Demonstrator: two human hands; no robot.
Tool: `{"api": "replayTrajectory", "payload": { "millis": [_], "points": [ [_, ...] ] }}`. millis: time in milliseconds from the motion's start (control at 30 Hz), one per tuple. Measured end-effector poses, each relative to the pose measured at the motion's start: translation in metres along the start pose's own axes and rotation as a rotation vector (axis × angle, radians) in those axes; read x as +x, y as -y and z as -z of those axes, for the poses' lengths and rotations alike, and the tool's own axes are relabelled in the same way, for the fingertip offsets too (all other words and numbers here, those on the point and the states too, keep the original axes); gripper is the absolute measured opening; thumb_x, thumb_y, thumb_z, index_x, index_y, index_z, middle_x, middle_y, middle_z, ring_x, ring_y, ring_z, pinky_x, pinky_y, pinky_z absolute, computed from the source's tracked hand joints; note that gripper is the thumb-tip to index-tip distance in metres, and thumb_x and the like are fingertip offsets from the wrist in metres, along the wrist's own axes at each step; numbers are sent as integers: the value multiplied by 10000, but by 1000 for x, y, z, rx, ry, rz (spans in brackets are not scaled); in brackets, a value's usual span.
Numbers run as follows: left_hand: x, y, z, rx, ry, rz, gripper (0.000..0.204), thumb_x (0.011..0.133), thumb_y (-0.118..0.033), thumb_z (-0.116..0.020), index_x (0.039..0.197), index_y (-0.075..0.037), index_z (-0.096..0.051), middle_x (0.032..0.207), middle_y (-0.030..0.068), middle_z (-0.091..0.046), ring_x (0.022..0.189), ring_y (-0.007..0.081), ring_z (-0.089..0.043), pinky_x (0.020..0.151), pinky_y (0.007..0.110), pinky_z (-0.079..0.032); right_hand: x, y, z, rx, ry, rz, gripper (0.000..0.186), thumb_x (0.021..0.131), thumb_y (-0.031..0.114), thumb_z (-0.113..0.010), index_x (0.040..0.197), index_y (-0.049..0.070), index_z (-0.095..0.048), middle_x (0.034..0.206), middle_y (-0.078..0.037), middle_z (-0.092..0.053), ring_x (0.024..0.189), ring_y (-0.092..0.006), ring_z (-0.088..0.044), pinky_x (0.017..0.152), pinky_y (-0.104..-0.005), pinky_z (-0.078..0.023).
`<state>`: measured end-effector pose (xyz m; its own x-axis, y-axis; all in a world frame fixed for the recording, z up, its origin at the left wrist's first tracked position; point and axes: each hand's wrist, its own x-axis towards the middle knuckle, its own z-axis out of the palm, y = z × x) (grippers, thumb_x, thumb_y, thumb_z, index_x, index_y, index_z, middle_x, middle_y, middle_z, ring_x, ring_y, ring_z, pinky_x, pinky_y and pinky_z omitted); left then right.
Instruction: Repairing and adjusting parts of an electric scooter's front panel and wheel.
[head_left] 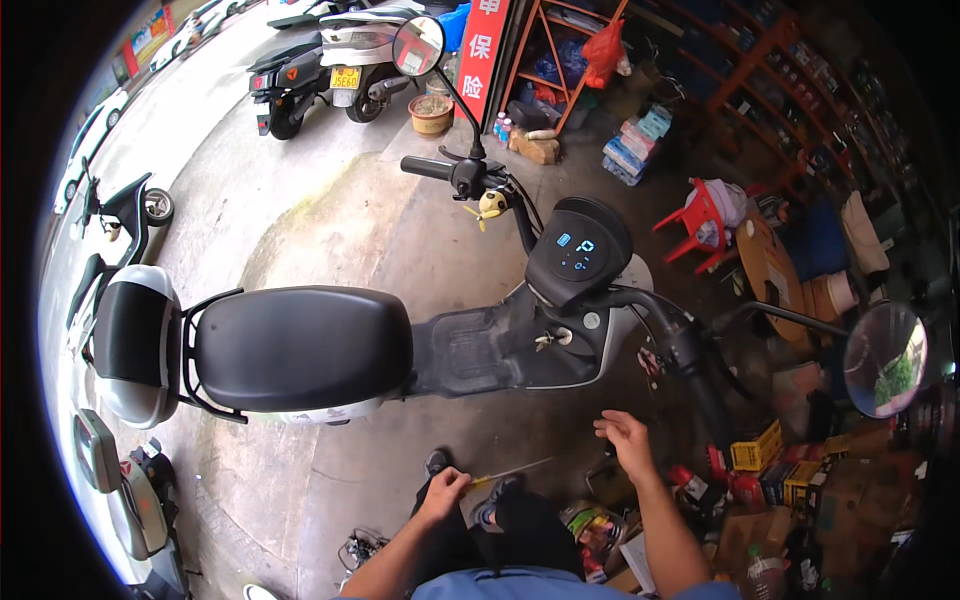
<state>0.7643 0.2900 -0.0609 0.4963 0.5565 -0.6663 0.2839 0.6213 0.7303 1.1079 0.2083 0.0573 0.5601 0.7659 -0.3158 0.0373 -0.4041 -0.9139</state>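
Note:
My left hand [442, 492] is closed around the yellow handle of a screwdriver [515, 468], whose long thin shaft points right, above my shoes. My right hand [627, 438] is raised near the scooter's right handlebar grip, its fingers apart and slightly bent; I see nothing held in it. In front of me an electric scooter [470, 350] stands sideways, its black seat [305, 348] to the left. Its dashboard [578, 250] is lit. A key with a keyring [553, 340] sits at the front panel below the dashboard.
Boxes and small packages [790, 470] crowd the floor on the right. Beyond the scooter are a red plastic chair [700, 222], a round wooden table [770, 270] and orange shelves [560, 60]. Other scooters [360, 50] stand outside at the back and left. Two mirrors stick out from the handlebar.

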Motion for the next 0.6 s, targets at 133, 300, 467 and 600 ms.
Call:
{"api": "replayTrajectory", "payload": {
  "millis": [133,300,467,600],
  "points": [
    [-20,-7,30,149,-135,-79,295,865,-293,-633,837,0,-610,721,60,-623,683,125,-562,634,283,-458,-20,60,-17,-21,44,-3,259,911,24,-505,1138,-82,-567,1019,-171,-666,898,-207,-659,813,-299,-525],
    [-29,10,75,77,-306,-29,329,855,-301,-637,820,26,-632,725,79,-636,704,135,-583,654,289,-469,-73,192,-35,-324,-141,357,181,877,12,-557,1047,-32,-602,999,-155,-661,900,-183,-655,775,-278,-510],
    [-26,-24,81,58,-224,-40,295,854,-314,-620,845,-23,-574,626,46,-547,472,111,-473,416,259,-355,-50,237,5,-951,-603,710,323,822,93,-650,1103,-16,-532,1068,-202,-611,959,-364,-608,808,-421,-487],
    [-14,-39,84,149,-209,-178,329,846,-318,-629,851,8,-587,662,62,-574,546,139,-519,496,277,-417,-28,252,-6,-1157,-455,327,611,792,314,-707,1203,-34,-419,1082,-249,-599,982,-435,-588,822,-497,-465]
  ]
}}
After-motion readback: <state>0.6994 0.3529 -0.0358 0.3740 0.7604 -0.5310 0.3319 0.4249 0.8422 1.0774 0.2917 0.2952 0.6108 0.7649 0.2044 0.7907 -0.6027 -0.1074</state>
